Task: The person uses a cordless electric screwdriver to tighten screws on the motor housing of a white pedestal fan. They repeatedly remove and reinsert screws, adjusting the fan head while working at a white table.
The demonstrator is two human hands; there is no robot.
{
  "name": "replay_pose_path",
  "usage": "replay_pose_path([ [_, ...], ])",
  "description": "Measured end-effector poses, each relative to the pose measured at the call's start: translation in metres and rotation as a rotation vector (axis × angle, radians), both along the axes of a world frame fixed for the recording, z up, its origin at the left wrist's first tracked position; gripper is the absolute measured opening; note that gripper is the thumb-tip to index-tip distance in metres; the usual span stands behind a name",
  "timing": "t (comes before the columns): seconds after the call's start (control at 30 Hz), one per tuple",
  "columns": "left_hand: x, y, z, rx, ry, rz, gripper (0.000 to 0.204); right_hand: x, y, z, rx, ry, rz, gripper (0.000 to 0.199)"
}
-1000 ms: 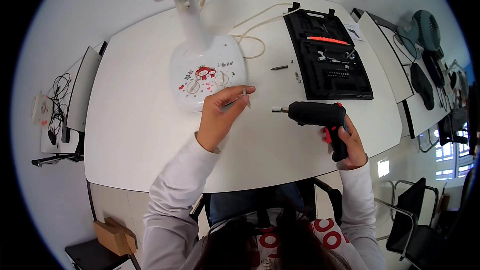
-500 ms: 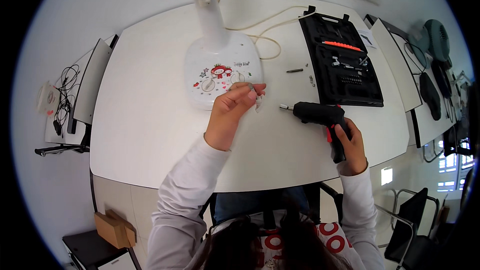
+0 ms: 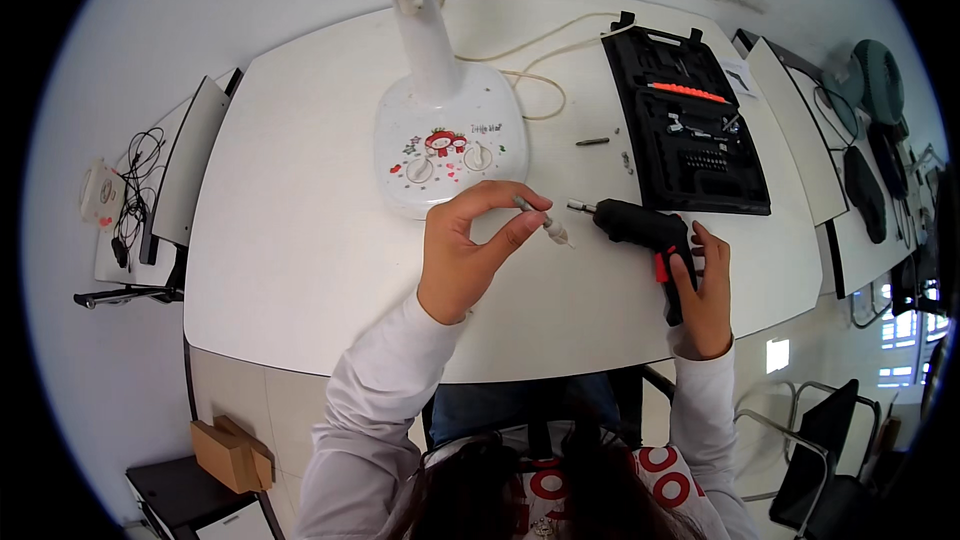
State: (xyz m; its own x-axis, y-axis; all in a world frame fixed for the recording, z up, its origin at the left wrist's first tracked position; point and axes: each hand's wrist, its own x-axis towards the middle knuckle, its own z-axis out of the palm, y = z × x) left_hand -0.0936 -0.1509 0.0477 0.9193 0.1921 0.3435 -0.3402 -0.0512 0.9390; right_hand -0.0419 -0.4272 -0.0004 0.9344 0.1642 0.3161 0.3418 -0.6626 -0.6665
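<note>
Moved nearer and rightward since the earlier frame, the left hand (image 3: 462,258) pinches a small grey-white piece (image 3: 556,231) just left of the silver tip (image 3: 581,206) of the black power screwdriver (image 3: 638,224) the right hand (image 3: 708,292) grips: both held, not yet joined.

We wear long, loosely wrinkled white sleeves (image 3: 385,380), a white front printed with bold red rings (image 3: 672,488), and blue trousers (image 3: 520,408) below.
</note>
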Motion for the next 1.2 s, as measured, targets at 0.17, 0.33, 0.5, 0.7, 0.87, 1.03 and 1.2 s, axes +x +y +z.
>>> replay_pose_path([
  [0.17, -0.007, -0.01, 0.008, 0.02, -0.003, 0.003, 0.008, -0.022, 0.028, 0.041, -0.063, -0.286, 0.104, 0.054],
  [0.33, -0.011, -0.026, 0.016, 0.045, -0.027, -0.022, 0.012, -0.046, 0.074, 0.072, 0.424, -0.051, 0.43, 0.052],
  [0.5, -0.021, -0.029, 0.032, 0.112, -0.046, 0.022, 0.012, -0.041, 0.09, 0.068, 0.603, 0.056, 0.478, 0.034],
  [0.7, -0.022, -0.029, 0.035, 0.091, -0.087, 0.067, 0.014, -0.042, 0.097, 0.078, 0.896, 0.341, 0.465, 0.022],
  [0.87, -0.012, -0.02, 0.049, 0.102, -0.094, 0.015, 0.015, -0.014, 0.087, 0.117, 0.312, 0.022, 0.613, 0.022],
  [1.03, 0.004, 0.014, 0.066, 0.268, -0.09, 0.062, 0.016, 0.038, 0.112, 0.157, 0.034, -0.131, 0.914, 0.022],
  [1.2, 0.035, 0.042, 0.065, 0.368, -0.126, 0.143, 0.017, 0.092, 0.14, 0.151, 0.085, -0.207, 1.017, 0.021],
])
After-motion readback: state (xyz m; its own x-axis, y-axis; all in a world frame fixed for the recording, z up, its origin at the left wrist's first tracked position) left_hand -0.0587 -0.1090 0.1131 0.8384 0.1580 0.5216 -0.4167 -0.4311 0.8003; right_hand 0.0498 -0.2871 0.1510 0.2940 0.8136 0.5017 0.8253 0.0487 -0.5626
